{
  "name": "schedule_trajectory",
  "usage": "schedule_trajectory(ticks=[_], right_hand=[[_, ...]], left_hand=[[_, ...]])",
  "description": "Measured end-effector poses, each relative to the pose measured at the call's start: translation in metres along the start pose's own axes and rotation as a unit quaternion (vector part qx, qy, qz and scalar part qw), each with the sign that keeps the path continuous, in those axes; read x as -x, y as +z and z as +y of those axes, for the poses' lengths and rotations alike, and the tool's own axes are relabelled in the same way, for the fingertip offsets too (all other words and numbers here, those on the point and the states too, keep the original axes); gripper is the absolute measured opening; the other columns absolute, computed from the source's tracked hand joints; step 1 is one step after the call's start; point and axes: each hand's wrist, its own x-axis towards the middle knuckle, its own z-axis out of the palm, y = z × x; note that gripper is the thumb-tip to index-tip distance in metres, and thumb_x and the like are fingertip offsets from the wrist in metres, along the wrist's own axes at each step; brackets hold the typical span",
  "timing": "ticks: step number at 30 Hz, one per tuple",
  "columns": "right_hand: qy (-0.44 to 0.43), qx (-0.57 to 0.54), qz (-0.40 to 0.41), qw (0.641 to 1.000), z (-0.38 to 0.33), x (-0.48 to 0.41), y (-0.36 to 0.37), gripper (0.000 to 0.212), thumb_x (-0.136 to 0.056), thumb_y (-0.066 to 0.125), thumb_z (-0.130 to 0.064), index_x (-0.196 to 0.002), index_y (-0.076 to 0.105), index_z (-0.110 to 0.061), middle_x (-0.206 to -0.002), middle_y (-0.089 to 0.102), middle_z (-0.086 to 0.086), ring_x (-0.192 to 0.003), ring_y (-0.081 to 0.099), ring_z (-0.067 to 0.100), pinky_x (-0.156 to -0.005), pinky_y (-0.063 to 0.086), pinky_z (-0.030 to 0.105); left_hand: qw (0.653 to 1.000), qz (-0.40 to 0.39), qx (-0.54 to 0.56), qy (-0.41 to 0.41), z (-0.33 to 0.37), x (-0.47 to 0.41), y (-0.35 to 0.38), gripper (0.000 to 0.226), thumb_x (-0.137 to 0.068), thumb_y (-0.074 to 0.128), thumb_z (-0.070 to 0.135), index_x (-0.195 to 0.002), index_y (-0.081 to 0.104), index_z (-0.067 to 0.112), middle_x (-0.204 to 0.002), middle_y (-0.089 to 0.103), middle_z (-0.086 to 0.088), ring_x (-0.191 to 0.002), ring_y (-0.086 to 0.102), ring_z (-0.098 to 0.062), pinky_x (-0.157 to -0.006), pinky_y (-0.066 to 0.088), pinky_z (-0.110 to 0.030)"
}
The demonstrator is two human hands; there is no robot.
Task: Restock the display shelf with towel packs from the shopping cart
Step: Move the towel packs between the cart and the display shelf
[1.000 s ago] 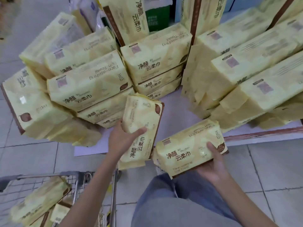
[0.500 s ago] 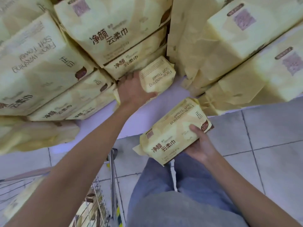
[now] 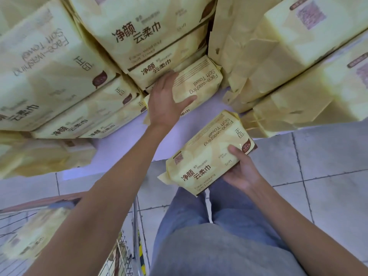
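Since a second ago the left hand (image 3: pixel 167 98) has gone forward, off the front of the shelf and deep in among the stacks, and the view has closed right in with it. That hand grips a towel pack (image 3: pixel 201 80) from its left side, thumb laid across the printed face, fingers wrapped over the far edge. The towel pack sits low on the pale shelf board (image 3: pixel 123 150), in the gap between the middle stack (image 3: pixel 139 30) and the right stack (image 3: pixel 298 56), its far end tucked against the bottom of the middle stack. Whether it touches the right stack I cannot tell.

Over to the right hand (image 3: pixel 243 172): it holds a second pack (image 3: pixel 207 154), thumb pressed on top, fingers curled underneath. The second pack is tilted, its far end over the front edge of the shelf board, its near end above the jeans (image 3: pixel 219 236) and the tiled floor (image 3: pixel 328 166), just short of the towel pack.

On the left, the left stack (image 3: pixel 49 66) leans out over the board. Bottom left, the shopping cart (image 3: pixel 123 253) shows its wire side, with more packs (image 3: pixel 33 232) lying inside, blurred
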Motion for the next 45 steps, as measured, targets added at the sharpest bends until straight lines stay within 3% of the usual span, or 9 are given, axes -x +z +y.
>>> schedule_trajectory(ticks=[6, 11, 14, 18, 22, 28, 34, 38, 45], right_hand=[[0.001, -0.010, -0.087, 0.996, -0.003, -0.005, 0.036, 0.097, -0.049, 0.092, -0.022, -0.134, 0.048, -0.011, -0.126, 0.062, 0.013, -0.113, 0.061, 0.028, -0.088, 0.054, 0.042], [-0.028, -0.019, -0.158, 0.987, -0.014, -0.024, 0.081, 0.101, -0.048, 0.093, -0.021, -0.137, 0.045, -0.013, -0.127, 0.061, 0.011, -0.116, 0.058, 0.029, -0.096, 0.050, 0.045], [-0.050, -0.005, -0.170, 0.984, -0.024, -0.035, 0.106, 0.093, -0.046, 0.094, -0.025, -0.129, 0.053, -0.012, -0.124, 0.063, 0.009, -0.117, 0.058, 0.027, -0.100, 0.047, 0.045], [-0.081, 0.000, -0.107, 0.991, -0.034, -0.045, 0.126, 0.079, -0.046, 0.090, -0.037, -0.115, 0.061, -0.012, -0.110, 0.071, 0.008, -0.105, 0.065, 0.027, -0.081, 0.057, 0.043], [-0.110, 0.018, -0.011, 0.994, -0.044, -0.048, 0.133, 0.027, -0.088, 0.057, -0.040, -0.100, 0.061, -0.016, -0.103, 0.065, 0.007, -0.101, 0.060, 0.025, -0.079, 0.055, 0.043], [-0.138, 0.034, 0.083, 0.986, -0.045, -0.054, 0.129, 0.038, -0.090, 0.057, -0.033, -0.121, 0.054, -0.010, -0.103, 0.064, 0.011, -0.096, 0.062, 0.022, -0.067, 0.060, 0.031], [-0.180, 0.022, 0.119, 0.976, -0.043, -0.052, 0.132, 0.049, -0.090, 0.060, -0.034, -0.133, 0.050, -0.010, -0.109, 0.063, 0.006, -0.100, 0.064, 0.020, -0.073, 0.060, 0.033], [-0.171, 0.105, 0.077, 0.977, -0.042, -0.051, 0.143, 0.059, -0.087, 0.063, -0.036, -0.139, 0.042, -0.019, -0.127, 0.058, 0.002, -0.120, 0.055, 0.022, -0.086, 0.056, 0.037], [-0.154, 0.198, 0.094, 0.963, -0.043, -0.042, 0.149, 0.054, -0.088, 0.064, -0.033, -0.136, 0.044, -0.019, -0.122, 0.060, 0.001, -0.118, 0.056, 0.023, -0.091, 0.052, 0.037]], left_hand=[[0.956, 0.077, 0.212, -0.187, -0.001, 0.072, -0.063, 0.035, -0.088, 0.054, 0.049, -0.111, 0.064, 0.026, -0.117, 0.064, 0.007, -0.108, 0.055, -0.005, -0.081, 0.043, -0.013], [0.836, 0.068, 0.372, -0.396, 0.009, 0.113, -0.088, 0.040, -0.086, 0.059, 0.048, -0.115, 0.056, 0.021, -0.108, 0.062, 0.005, -0.103, 0.059, -0.017, -0.083, 0.047, -0.035], [0.769, 0.059, 0.479, -0.420, 0.029, 0.111, -0.092, 0.039, -0.087, 0.064, 0.035, -0.119, 0.048, 0.021, -0.107, 0.061, 0.006, -0.088, 0.064, -0.015, -0.073, 0.057, -0.037], [0.783, 0.144, 0.501, -0.339, 0.032, 0.090, -0.095, 0.038, -0.078, 0.077, 0.023, -0.105, 0.051, 0.026, -0.110, 0.066, 0.002, -0.099, 0.066, -0.017, -0.076, 0.058, -0.035], [0.817, 0.178, 0.472, -0.277, 0.027, 0.066, -0.094, 0.038, -0.078, 0.076, 0.011, -0.107, 0.053, 0.018, -0.103, 0.063, 0.010, -0.096, 0.064, -0.003, -0.086, 0.055, -0.033], [0.862, 0.232, 0.403, -0.202, 0.022, 0.056, -0.078, 0.019, -0.081, 0.071, 0.003, -0.095, 0.061, 0.009, -0.097, 0.061, 0.004, -0.085, 0.059, 0.014, -0.081, 0.046, -0.010], [0.840, 0.272, 0.428, -0.191, 0.026, 0.056, -0.066, 0.022, -0.081, 0.069, -0.004, -0.088, 0.057, 0.014, -0.098, 0.060, -0.011, -0.097, 0.061, -0.016, -0.077, 0.048, -0.011], [0.849, 0.268, 0.413, -0.190, 0.020, 0.052, -0.063, 0.024, -0.081, 0.071, 0.003, -0.100, 0.059, 0.011, -0.104, 0.062, -0.006, -0.088, 0.061, 0.005, -0.073, 0.049, -0.011], [0.884, 0.226, 0.368, -0.177, 0.016, 0.060, -0.069, 0.043, -0.086, 0.069, 0.015, -0.126, 0.054, 0.010, -0.110, 0.058, 0.016, -0.095, 0.056, 0.016, -0.073, 0.050, -0.012]])
